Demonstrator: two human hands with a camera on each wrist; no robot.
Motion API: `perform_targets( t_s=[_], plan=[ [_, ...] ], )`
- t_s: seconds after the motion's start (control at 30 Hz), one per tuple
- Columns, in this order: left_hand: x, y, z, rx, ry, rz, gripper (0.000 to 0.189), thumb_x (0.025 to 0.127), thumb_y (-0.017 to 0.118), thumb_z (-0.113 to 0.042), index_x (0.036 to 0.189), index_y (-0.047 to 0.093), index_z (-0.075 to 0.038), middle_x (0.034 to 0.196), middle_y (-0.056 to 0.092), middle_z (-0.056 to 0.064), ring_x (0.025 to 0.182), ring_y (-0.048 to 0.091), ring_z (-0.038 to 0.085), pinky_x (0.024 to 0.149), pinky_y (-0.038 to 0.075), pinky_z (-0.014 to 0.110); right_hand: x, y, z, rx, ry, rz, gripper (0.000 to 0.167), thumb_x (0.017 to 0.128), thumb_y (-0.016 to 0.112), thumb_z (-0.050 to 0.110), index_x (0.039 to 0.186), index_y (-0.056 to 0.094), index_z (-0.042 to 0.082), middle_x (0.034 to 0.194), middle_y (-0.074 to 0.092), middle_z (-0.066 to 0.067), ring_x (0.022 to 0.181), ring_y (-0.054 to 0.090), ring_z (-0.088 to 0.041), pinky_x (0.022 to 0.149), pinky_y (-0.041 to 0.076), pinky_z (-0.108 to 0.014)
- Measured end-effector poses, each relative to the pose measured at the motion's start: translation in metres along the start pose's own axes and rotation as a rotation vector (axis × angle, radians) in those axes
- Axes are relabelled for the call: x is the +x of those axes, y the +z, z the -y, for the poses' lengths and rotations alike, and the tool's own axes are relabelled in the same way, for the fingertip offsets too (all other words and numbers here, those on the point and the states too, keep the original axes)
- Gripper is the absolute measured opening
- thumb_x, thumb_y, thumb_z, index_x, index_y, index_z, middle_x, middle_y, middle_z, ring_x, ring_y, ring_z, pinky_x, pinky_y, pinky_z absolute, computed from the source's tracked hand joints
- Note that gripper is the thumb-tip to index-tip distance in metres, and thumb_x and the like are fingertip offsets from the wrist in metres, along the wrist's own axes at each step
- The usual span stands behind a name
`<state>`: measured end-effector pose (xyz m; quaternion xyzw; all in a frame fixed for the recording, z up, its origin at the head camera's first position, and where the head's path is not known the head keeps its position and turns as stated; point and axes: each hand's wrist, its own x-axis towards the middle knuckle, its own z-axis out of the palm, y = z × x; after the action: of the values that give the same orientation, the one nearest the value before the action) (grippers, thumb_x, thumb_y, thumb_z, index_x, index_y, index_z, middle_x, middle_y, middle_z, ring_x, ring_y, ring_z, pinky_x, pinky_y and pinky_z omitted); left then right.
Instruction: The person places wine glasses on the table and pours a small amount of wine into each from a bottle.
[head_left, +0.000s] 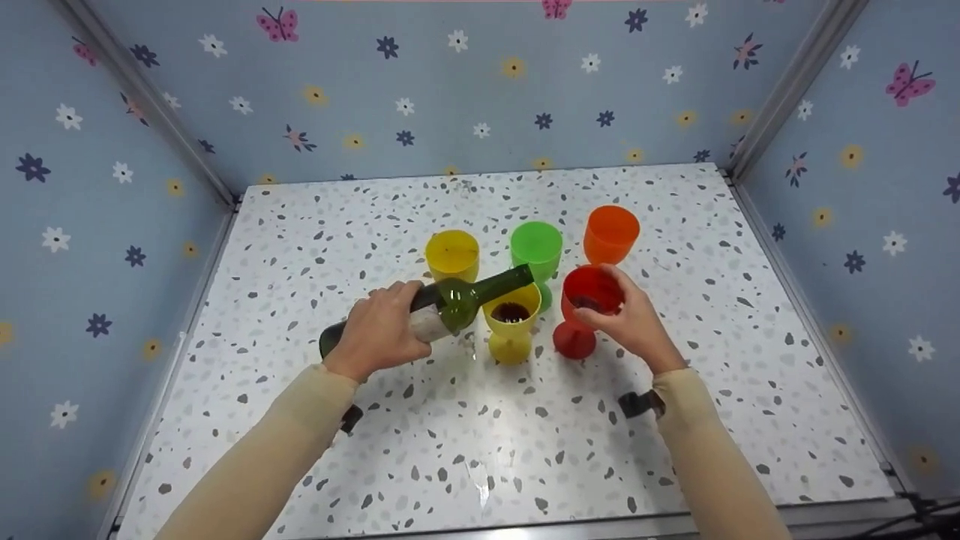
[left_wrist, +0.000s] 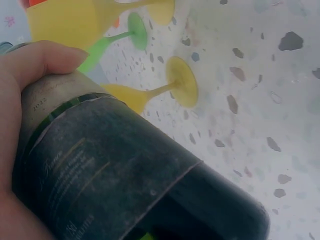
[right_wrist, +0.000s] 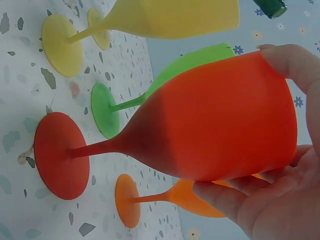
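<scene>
My left hand (head_left: 381,328) grips a green glass wine bottle (head_left: 457,304) round its labelled body. The bottle is tilted, its mouth over the near yellow goblet (head_left: 510,346), which has dark red liquid inside. In the left wrist view the bottle's dark label (left_wrist: 100,160) faces the camera. My right hand (head_left: 628,319) holds the red goblet (head_left: 576,339) by its bowl, thumb on one side and fingers on the other. Dark liquid shows in the red bowl, and in the right wrist view the red goblet (right_wrist: 220,120) has a darker lower part.
Behind stand another yellow goblet (head_left: 451,251), a green goblet (head_left: 536,244) and an orange goblet (head_left: 611,234) in a row. The speckled white table (head_left: 450,465) is enclosed at the back and sides by blue flowered panels (head_left: 480,90).
</scene>
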<state>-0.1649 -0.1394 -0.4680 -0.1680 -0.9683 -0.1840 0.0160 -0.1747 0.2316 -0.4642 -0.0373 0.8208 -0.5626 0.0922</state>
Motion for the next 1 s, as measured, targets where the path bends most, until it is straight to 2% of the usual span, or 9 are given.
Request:
perform_targets(
  t_s=[0.23,0.33,0.47,0.77,1.0],
  plan=[
    [-0.014,0.007,0.014,0.034,-0.019,0.012,0.082,0.061,0.084,-0.034,0.131,0.053,-0.005,0.107,0.062,0.01,0.089,0.057,0.03,0.075,0.049,0.05,0.016,-0.001,-0.038,-0.008,-0.032,-0.029,0.084,0.082,0.081,0.03,0.151,0.036,0.014,0.139,0.051,-0.005,0.126,0.047,-0.025,0.104,0.044,-0.043],
    [-0.022,0.007,0.022,0.017,-0.034,0.013,0.083,0.062,0.083,-0.032,0.133,0.052,-0.004,0.11,0.063,0.01,0.09,0.057,0.031,0.077,0.049,0.05,0.018,-0.001,-0.038,-0.008,-0.04,-0.027,0.082,0.083,0.081,0.027,0.151,0.037,0.013,0.14,0.051,-0.007,0.127,0.047,-0.026,0.104,0.044,-0.044],
    [-0.032,0.005,0.033,0.008,-0.059,0.009,0.083,0.061,0.082,-0.029,0.134,0.052,-0.004,0.111,0.063,0.012,0.091,0.058,0.031,0.077,0.049,0.051,0.018,-0.003,-0.038,-0.018,-0.032,-0.021,0.085,0.082,0.082,0.032,0.151,0.037,0.015,0.14,0.05,-0.006,0.128,0.046,-0.026,0.104,0.043,-0.044],
    [-0.056,0.0,0.06,0.061,-0.115,-0.009,0.087,0.059,0.083,-0.029,0.135,0.052,-0.001,0.108,0.064,0.015,0.089,0.06,0.034,0.074,0.05,0.053,0.017,-0.007,-0.033,-0.056,-0.021,-0.008,0.088,0.081,0.082,0.034,0.152,0.034,0.015,0.14,0.05,-0.006,0.128,0.045,-0.026,0.104,0.043,-0.046],
    [-0.068,-0.001,0.069,-0.005,-0.188,-0.015,0.088,0.061,0.083,-0.03,0.137,0.049,-0.002,0.109,0.062,0.014,0.089,0.058,0.032,0.075,0.049,0.053,0.018,-0.009,-0.032,-0.078,-0.01,0.04,0.096,0.08,0.083,0.038,0.155,0.029,0.014,0.143,0.047,-0.008,0.129,0.043,-0.029,0.105,0.041,-0.049]
  ],
)
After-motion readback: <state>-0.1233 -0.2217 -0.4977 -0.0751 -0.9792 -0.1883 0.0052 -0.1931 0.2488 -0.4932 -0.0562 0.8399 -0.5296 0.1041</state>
